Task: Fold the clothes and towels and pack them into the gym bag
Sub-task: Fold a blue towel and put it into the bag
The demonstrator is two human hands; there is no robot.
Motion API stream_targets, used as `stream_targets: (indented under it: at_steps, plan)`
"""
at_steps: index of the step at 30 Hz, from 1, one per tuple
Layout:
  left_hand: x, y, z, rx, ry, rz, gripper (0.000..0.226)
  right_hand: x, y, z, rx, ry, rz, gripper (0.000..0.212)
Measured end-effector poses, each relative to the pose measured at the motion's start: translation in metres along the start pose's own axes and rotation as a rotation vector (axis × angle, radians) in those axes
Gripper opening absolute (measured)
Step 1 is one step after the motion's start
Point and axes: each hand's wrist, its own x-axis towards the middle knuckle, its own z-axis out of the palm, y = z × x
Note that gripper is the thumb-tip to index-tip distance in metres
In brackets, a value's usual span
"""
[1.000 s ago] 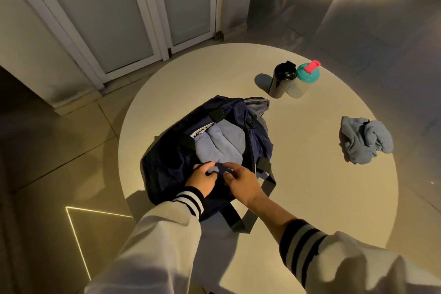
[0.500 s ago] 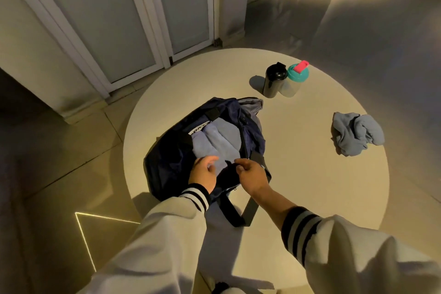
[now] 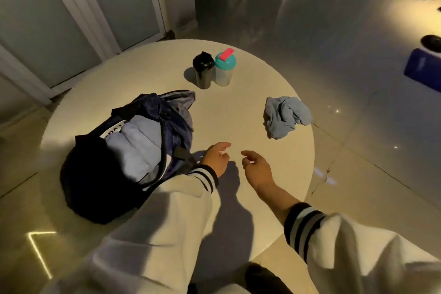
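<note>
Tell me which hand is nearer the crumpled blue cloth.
Right. The right hand is over bare table, nearer the crumpled blue cloth; the left hand is farther off, beside the gym bag.

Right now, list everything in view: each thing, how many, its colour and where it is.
round cream table: one, cream, centre of view
navy fabric gym bag: one, navy, open, table's left side
folded light-blue cloth: one, light blue, inside the gym bag
crumpled light-blue cloth: one, light blue, table's right side
black cylindrical bottle: one, black, upright, table's far side
clear shaker bottle with teal lid: one, clear, pink cap, beside the black bottle
blue box: one, blue, floor at far right
left grip: one, bare, empty, over the table by the bag
right grip: one, bare, empty, over the table, apart from the left
</note>
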Motion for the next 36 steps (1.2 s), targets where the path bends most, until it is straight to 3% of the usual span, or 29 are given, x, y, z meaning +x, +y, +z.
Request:
stream_targets:
  at_steps: [8, 12, 15, 20, 24, 26, 29, 31, 36]
  plan:
    - [0.093, 0.011, 0.094, -0.051, 0.011, -0.132, 0.044, 0.119, 0.06, -0.066, -0.084, -0.073, -0.01, 0.043]
    - [0.129, -0.002, 0.123, -0.055, 0.021, -0.192, 0.045, 0.185, 0.087, -0.085, -0.325, -0.057, 0.011, 0.055]
    - [0.137, -0.014, 0.14, -0.057, 0.042, -0.203, 0.041, 0.214, 0.099, -0.088, -0.412, -0.161, 0.049, 0.061]
    - [0.135, -0.027, 0.156, -0.187, 0.151, -0.154, 0.041, 0.204, 0.101, -0.08, -0.097, -0.257, -0.022, 0.042]
    - [0.122, -0.025, 0.154, -0.376, 0.23, -0.235, 0.034, 0.174, 0.093, -0.073, 0.21, -0.585, 0.018, 0.026]
    - [0.113, -0.036, 0.148, -0.427, 0.271, -0.284, 0.042, 0.162, 0.093, -0.069, 0.207, -0.637, -0.018, 0.024]
    - [0.087, -0.055, 0.135, -0.384, 0.469, -0.195, 0.043, 0.143, 0.1, -0.054, 0.087, -0.462, -0.191, 0.025]
    - [0.068, -0.062, 0.131, -0.308, 0.469, -0.152, 0.038, 0.13, 0.11, -0.039, -0.004, -0.332, -0.349, 0.029]
    - [0.035, -0.09, 0.133, -0.294, 0.561, -0.12, 0.015, 0.102, 0.148, 0.012, -0.193, -0.196, -0.566, 0.052]
